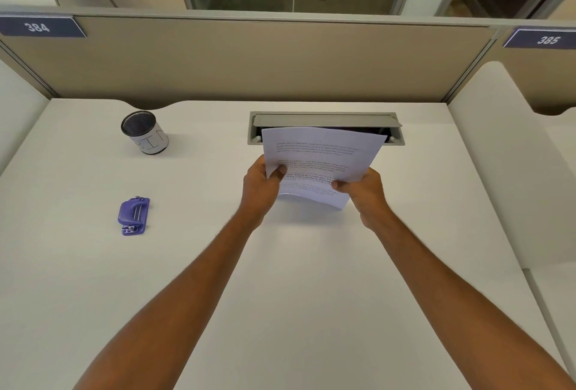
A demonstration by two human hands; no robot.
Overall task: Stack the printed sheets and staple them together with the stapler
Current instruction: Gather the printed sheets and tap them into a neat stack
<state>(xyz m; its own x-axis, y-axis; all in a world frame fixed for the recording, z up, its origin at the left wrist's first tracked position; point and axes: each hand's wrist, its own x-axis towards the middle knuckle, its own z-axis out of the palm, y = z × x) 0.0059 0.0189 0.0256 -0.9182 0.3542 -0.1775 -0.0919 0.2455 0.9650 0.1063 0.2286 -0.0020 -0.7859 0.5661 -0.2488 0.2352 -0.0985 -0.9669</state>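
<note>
White printed sheets (pixel 322 155) are held up over the middle of the pale bench (pixel 311 296), tilted with the top edge leaning away towards the grey cable hatch (pixel 324 119) set into the bench behind them. Lines of black text show on the front page. The lower edge curves slightly, and a soft shadow lies on the bench beneath it; whether the bottom corner touches the surface cannot be told.

The left hand (pixel 260 188) grips the left edge of the sheets, thumb on the front page and fingers curled behind. The right hand (pixel 366 193) grips the lower right part in the same way, thumb pressed on the front. Both forearms are bare and reach forward from the near edge.

The purple stapler (pixel 133 217) lies on the bench well to the left of the sheets, apart from both hands. Farther back on the left stands a black mesh cup (pixel 145 133) wrapped in a white label with handwritten letters.

A beige partition (pixel 249 59) runs along the back of the bench, bearing dark number plates marked 384 (pixel 37 27) at the left and 385 (pixel 547 39) at the right. Windows show above it.
</note>
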